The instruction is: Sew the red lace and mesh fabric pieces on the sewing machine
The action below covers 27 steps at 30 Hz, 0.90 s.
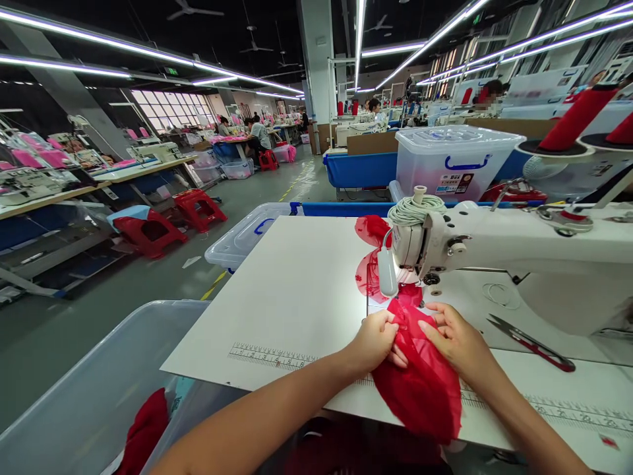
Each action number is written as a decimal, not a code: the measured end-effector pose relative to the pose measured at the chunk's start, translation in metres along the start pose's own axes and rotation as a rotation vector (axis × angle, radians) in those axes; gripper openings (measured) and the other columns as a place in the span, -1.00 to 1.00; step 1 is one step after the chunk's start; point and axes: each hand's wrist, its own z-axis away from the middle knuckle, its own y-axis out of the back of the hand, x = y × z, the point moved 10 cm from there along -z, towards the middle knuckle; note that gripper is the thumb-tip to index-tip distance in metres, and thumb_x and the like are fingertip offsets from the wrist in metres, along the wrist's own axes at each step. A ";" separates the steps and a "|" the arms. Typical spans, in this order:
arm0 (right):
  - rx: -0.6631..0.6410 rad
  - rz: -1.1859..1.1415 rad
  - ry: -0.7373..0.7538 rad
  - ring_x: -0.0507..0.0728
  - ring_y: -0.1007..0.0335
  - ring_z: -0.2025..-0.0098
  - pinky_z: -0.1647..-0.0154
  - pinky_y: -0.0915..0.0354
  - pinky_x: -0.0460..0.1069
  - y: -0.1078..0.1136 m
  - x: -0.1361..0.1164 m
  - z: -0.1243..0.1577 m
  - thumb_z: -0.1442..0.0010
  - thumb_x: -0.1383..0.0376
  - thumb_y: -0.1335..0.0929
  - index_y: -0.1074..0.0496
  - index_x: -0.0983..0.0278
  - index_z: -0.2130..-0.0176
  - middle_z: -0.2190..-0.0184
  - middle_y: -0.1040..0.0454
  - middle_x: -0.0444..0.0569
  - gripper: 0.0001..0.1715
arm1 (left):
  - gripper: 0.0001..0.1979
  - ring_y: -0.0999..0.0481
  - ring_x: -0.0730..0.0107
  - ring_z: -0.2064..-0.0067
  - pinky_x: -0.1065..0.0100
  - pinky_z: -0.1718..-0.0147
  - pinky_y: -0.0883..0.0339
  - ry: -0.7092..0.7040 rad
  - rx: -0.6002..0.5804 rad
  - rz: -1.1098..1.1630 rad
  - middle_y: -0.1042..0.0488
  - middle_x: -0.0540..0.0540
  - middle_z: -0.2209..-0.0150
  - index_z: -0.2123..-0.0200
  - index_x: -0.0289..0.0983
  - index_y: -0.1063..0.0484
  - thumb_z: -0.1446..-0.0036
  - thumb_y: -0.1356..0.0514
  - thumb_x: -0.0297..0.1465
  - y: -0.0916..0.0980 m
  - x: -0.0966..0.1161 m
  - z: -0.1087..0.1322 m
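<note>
A red piece of fabric (420,376) hangs over the table's front edge, its upper end near the needle area of the white sewing machine (514,234). My left hand (378,340) pinches its left edge between thumb and fingers. On its right side, my right hand (452,336) grips the cloth with the thumb on top, the other fingers partly hidden. More red fabric pieces (368,274) lie behind the machine's needle area. A small lamp (388,272) on a bent neck hangs beside the machine head. Thread snips (534,343) rest on the table to the right of my right hand.
The white table (297,284) has a printed ruler (271,356) along its front. A clear plastic bin (99,389) holding red cloth (143,432) stands at lower left. Behind the table are a lidded box (455,161) and red thread cones (578,119). Red stools (151,231) stand left.
</note>
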 end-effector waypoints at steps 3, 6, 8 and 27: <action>0.037 0.201 0.149 0.18 -0.48 0.24 0.21 -0.38 0.08 0.005 -0.017 -0.001 -0.14 0.14 -0.23 -0.40 0.18 0.11 0.21 -0.53 0.00 -0.64 | -0.88 -0.24 0.58 0.73 0.57 0.66 -0.14 0.013 -0.017 -0.043 -0.27 0.12 0.76 0.39 -0.27 -0.24 -0.23 -0.02 -0.47 -0.001 0.001 0.000; 0.330 0.478 0.284 0.22 -0.45 0.17 0.28 -0.35 0.07 0.030 -0.040 0.010 -0.22 0.28 -0.16 -0.45 0.19 0.15 0.16 -0.51 0.05 -0.67 | -0.80 -0.28 0.55 0.71 0.57 0.66 -0.15 0.038 0.006 -0.038 -0.25 0.15 0.73 0.15 -0.32 -0.33 -0.20 0.03 -0.50 0.003 0.002 0.001; 0.350 0.542 0.441 0.20 -0.45 0.17 0.28 -0.36 0.04 0.026 -0.057 0.021 -0.26 0.32 -0.14 -0.46 0.20 0.12 0.15 -0.50 0.07 -0.64 | -0.64 -0.32 0.53 0.68 0.55 0.65 -0.18 0.062 0.017 -0.019 -0.25 0.16 0.70 -0.03 -0.35 -0.27 -0.17 0.04 -0.51 0.006 0.002 0.002; -0.131 0.239 0.538 0.06 -0.38 0.49 0.44 -0.37 0.00 -0.033 -0.061 0.014 -0.24 0.35 -0.18 -0.39 0.20 0.29 0.25 -0.53 -0.04 -0.77 | -0.85 -0.28 0.39 0.51 0.37 0.43 -0.16 -0.251 0.133 -0.702 -0.16 0.06 0.62 0.58 -0.22 -0.16 0.01 -0.03 -0.51 0.033 0.047 0.012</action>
